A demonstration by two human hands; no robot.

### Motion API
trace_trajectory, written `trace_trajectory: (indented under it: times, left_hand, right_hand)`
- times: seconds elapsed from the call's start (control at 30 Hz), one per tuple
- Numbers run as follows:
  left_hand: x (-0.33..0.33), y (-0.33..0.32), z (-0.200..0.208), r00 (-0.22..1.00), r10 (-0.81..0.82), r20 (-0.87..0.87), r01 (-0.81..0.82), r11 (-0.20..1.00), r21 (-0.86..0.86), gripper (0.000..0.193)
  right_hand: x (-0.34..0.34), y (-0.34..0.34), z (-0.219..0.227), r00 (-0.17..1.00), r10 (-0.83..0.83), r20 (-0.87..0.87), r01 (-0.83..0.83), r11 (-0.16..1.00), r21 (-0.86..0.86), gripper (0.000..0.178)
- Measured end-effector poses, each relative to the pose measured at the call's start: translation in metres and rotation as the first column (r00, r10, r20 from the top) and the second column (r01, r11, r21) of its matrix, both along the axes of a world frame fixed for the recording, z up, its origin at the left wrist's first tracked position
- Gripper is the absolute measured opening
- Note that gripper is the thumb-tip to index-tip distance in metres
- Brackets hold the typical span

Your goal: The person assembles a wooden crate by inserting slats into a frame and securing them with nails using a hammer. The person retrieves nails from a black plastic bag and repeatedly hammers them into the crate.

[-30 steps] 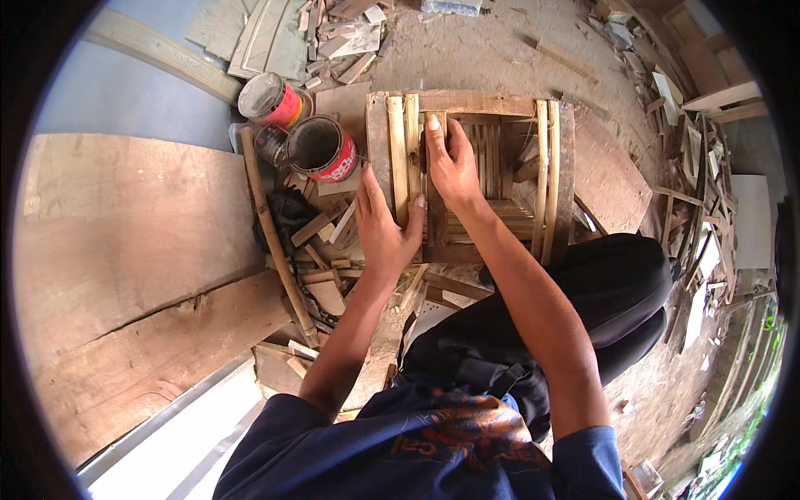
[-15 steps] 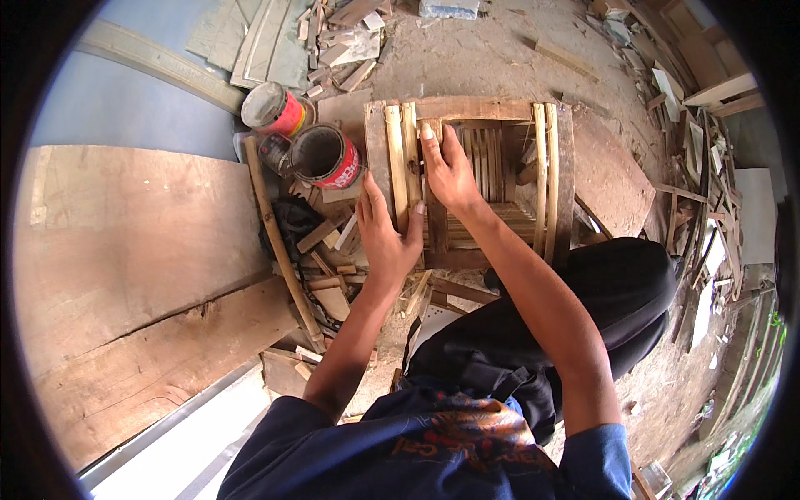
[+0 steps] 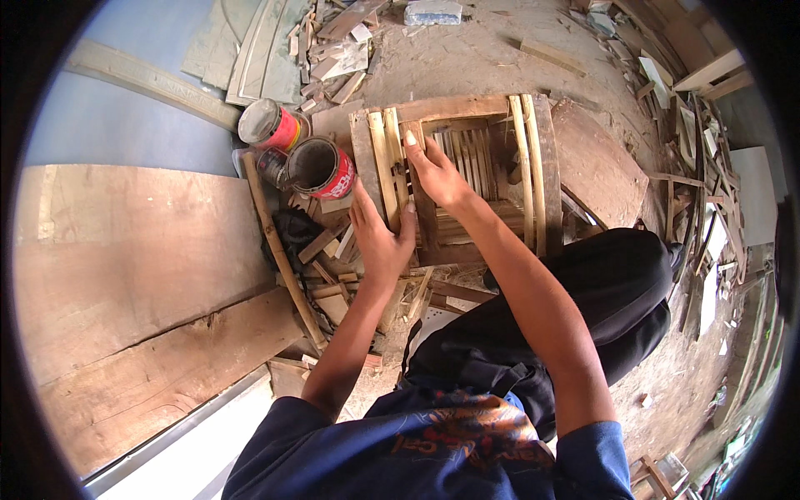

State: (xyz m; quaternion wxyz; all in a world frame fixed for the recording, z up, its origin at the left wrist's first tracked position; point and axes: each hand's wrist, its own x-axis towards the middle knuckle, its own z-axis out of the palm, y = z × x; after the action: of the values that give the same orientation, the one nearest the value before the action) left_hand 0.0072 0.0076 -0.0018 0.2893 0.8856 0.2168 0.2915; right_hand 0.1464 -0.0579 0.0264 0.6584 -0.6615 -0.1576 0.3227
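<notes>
In front of me stands a box-like wooden frame [image 3: 546, 179] with slats visible inside its opening. Two pale wooden strips [image 3: 383, 162] run along its left side, and another pair [image 3: 525, 150] lies along the right. My left hand [image 3: 385, 246] grips the frame's left side near its close corner, thumb over the pale strips and fingers along the outer edge. Farther up, my right hand [image 3: 442, 177] holds a darker wooden strip [image 3: 426, 225] beside the pale pair, its thumb on top and the other fingers on the inner side.
Two red paint cans [image 3: 321, 169] stand just left of the frame, beside a long wooden stick [image 3: 279, 242]. A large board [image 3: 142, 250] lies at the left. Scrap wood [image 3: 342, 50] litters the far floor, with more offcuts [image 3: 700, 192] at the right. My bent leg [image 3: 583, 292] is close by.
The frame sits slightly farther left in view and is turned a little anticlockwise. Both hands have shifted left with it and keep their hold.
</notes>
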Motion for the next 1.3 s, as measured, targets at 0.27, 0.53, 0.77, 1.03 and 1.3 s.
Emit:
trace_trajectory:
  times: [0.27,0.53,0.77,1.03,1.3]
  left_hand:
    - [0.013,0.01,-0.003,0.999,-0.013,-0.045,0.017,0.996,0.092,0.101]
    - [0.066,0.02,0.01,0.986,0.0,-0.168,0.015,0.996,0.089,0.129]
    - [0.102,0.065,0.013,0.913,0.013,-0.408,0.004,0.999,0.04,0.139]
    - [0.099,0.062,0.014,0.881,0.022,-0.472,-0.043,0.998,-0.034,0.144]
    - [0.119,0.045,0.033,0.76,0.104,-0.642,-0.17,0.984,-0.043,0.142]
  right_hand:
    - [-0.003,-0.006,-0.04,0.997,-0.03,-0.065,0.024,0.996,-0.091,0.084]
    - [0.071,-0.047,-0.047,0.541,0.246,0.804,0.163,0.907,-0.388,0.048]
    - [0.168,-0.11,0.043,0.538,0.2,0.819,0.404,0.791,-0.459,0.054]
    - [0.131,-0.103,-0.01,0.75,0.06,0.658,0.458,0.671,-0.583,0.115]
    - [0.141,-0.101,-0.007,0.838,0.112,0.533,0.359,0.623,-0.695,0.102]
